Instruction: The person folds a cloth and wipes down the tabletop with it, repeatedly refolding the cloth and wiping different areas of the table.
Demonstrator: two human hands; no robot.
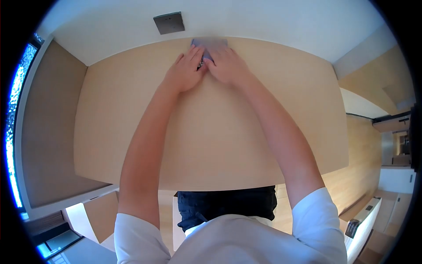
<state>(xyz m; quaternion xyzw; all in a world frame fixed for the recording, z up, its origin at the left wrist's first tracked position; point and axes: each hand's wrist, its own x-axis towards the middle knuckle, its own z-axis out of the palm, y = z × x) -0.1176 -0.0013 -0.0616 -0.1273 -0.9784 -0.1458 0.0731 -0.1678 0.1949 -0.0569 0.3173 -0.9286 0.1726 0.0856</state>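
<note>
A grey-blue flat item (209, 44) lies at twelve o'clock between left hand (186, 72) and right hand (227, 68), equally near; whether fingers (194, 53) clamp it, like its long axis, is indiscernible.

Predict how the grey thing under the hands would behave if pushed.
The grey thing would probably slide, not roll, given its straight-looking edges. Pushed farther, it would likely meet the wall close behind. Its stiffness is uncertain: the left hand and right hand cover much of it.
</note>
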